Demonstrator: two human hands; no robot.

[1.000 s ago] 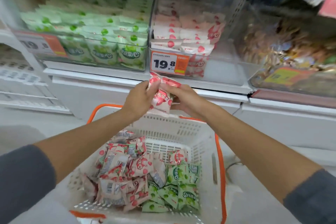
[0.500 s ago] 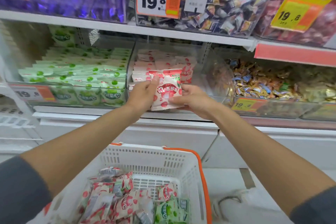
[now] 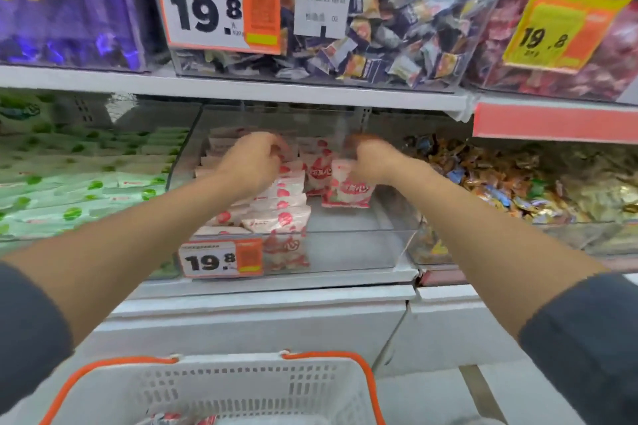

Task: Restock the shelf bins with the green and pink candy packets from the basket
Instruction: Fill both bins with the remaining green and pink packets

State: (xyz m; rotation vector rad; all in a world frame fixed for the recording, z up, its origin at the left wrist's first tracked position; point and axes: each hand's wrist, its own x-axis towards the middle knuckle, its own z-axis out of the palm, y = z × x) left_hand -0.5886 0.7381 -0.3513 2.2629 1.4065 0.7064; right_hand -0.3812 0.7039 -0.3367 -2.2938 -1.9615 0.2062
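The hands, together on one pink packet (image 3: 347,188) just before, had parted inside the pink bin (image 3: 345,248): left hand (image 3: 252,162) over the stack (image 3: 276,214), right hand (image 3: 373,157) at the upright packet's top, grips too blurred to tell. Placement looked nearly done; the basket (image 3: 241,386) sat below.

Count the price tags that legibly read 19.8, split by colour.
Orange-and-white price tags: 2 (upper bin, pink-candy bin)
Yellow price tag: 1
Total: 3
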